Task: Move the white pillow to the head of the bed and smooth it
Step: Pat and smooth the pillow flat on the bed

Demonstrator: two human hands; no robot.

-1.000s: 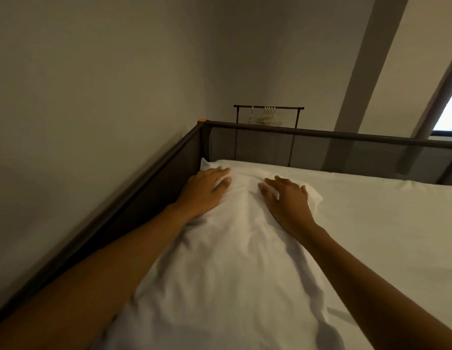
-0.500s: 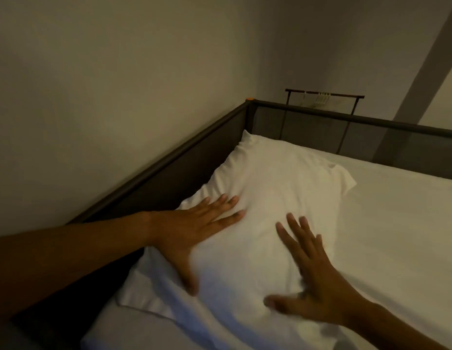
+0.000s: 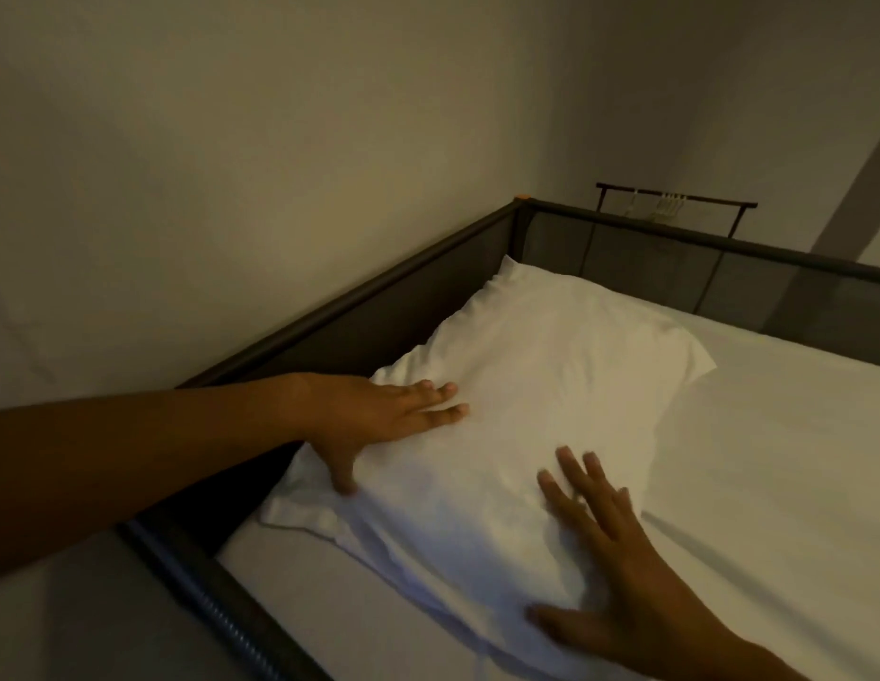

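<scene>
The white pillow (image 3: 541, 385) lies along the dark side rail at the end of the bed, its far corner tucked into the frame's corner. My left hand (image 3: 374, 417) rests flat on the pillow's near left part, fingers spread, thumb pointing down at the edge. My right hand (image 3: 620, 567) lies flat on the pillow's near right edge with fingers apart. Neither hand grips the fabric. The white sheet (image 3: 772, 484) covers the mattress to the right.
A dark metal bed frame with mesh panels (image 3: 379, 297) runs along the left and far sides, close to the beige wall (image 3: 231, 164). Behind the far rail stands a clothes rack with hangers (image 3: 674, 204). A dark post (image 3: 217, 607) is at the near left.
Both hands have slid back from the pillow's far end toward its near end, pressing flat. The view has swung left, so the bed corner now sits further right.
</scene>
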